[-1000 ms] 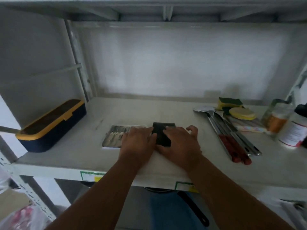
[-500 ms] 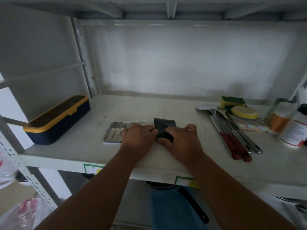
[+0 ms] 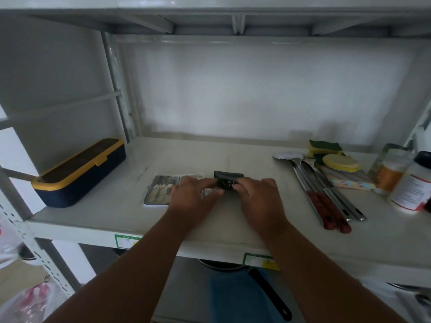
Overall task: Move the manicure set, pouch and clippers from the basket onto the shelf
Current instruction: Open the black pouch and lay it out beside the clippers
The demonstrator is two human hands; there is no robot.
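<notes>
Both my hands have slid back toward me since a second ago, baring more of the dark pouch; then the palms covered most of it, now only fingertips meet it

Far at nine o'clock sits a long navy box (image 3: pixel 79 173) with a yellow rim and latch, hard plastic, angled along the shelf (image 3: pixel 116 217) edge. Just right of it lies the manicure set (image 3: pixel 161 191), a flat open metal case with slim steel tools in a row, flat because it is thin and would not stand. My left hand (image 3: pixel 193 197) overlaps its right edge, fingers curled and pinching the pouch's left side, so that grip is closed on the pouch. The pouch (image 3: pixel 228 179), small, black, soft and matte like leather or fabric, lies at the middle of the shelf, toward twelve o'clock from my wrists. My right hand (image 3: pixel 258 199) pinches its right side, closed on it too; I judge I am squaring it beside the set. A small glint shows between my fingertips; I cannot tell whether that is the clippers, and no basket is in view

At three o'clock lie steel ladles (image 3: pixel 321 192) with red handles, parallel, then sponges (image 3: pixel 326 148) and white plastic jars (image 3: pixel 410 185)
</notes>
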